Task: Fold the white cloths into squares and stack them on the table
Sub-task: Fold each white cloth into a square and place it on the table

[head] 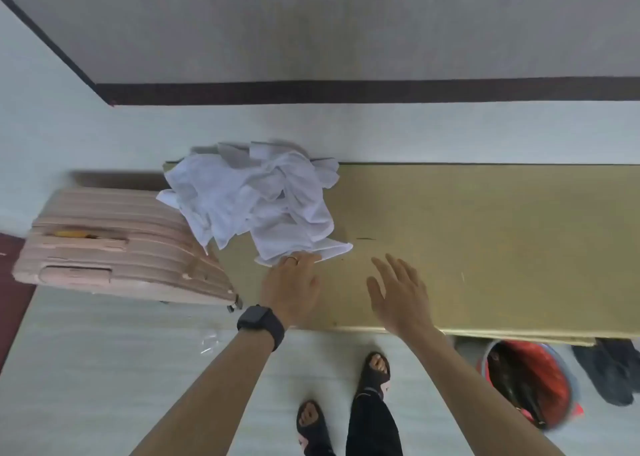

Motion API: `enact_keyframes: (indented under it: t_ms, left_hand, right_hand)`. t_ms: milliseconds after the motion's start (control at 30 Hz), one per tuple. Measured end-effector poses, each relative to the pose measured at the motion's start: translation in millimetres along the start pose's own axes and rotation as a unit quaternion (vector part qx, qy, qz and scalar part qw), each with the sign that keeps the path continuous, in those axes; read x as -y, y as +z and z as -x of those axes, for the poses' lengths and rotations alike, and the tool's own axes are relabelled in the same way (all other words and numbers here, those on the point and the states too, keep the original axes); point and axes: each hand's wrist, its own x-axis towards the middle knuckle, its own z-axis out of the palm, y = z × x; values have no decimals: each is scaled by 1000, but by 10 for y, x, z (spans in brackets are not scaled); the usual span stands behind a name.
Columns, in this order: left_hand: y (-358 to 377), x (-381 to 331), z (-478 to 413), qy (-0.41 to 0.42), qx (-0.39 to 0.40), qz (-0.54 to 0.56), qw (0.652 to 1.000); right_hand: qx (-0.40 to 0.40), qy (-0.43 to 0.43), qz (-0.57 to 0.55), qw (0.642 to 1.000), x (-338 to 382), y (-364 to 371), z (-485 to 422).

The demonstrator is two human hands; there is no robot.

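Observation:
A crumpled heap of white cloths [256,199] lies on the left end of a long yellow-green table [485,240]. My left hand [292,282], with a ring and a black watch on the wrist, has its fingertips on the near corner of the lowest cloth, pinching its edge. My right hand [398,292] hovers over the bare table to the right of the heap, fingers spread, holding nothing. No folded cloth is visible on the table.
A pink ribbed suitcase [114,251] stands against the table's left end. Under the table's right part sit a bucket with red contents [530,383] and dark shoes [609,372]. My sandalled feet [375,369] stand on the pale floor. A wall runs behind the table.

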Motion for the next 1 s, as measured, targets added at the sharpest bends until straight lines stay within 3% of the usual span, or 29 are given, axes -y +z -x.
enact_keyframes:
  t_ms: [133, 233, 400, 500, 667, 733, 800, 833, 1000]
  left_hand:
    - [253, 17, -448, 10, -6, -49, 999]
    - [438, 90, -669, 6, -29, -119, 992]
    - [523, 179, -901, 43, -93, -171, 980]
    - [475, 211, -984, 64, -88, -185, 977]
    - [63, -9, -908, 12, 28, -60, 998]
    - [-158, -133, -794, 19, 46, -10, 999]
    - [-396, -286, -672, 42, 79, 31, 995]
    - [-512, -369, -608, 57, 87, 51, 993]
    - [-1129, -671, -363, 93, 34, 111, 989]
  right_hand:
    - [23, -30, 74, 997, -235, 278, -520]
    - [-10, -68, 96, 993, -373, 510, -616]
    - [-16, -63, 101, 993, -376, 570, -623]
    - [6, -57, 103, 993, -361, 539, -617]
    - [137, -9, 19, 990, -235, 167, -673]
    - [183, 49, -126, 974, -38, -224, -708]
    - [165, 73, -302, 936, 217, -640, -641]
    - [154, 49, -331, 930, 327, -821, -564]
    - [38, -23, -270, 962, 540, -1501, -123]
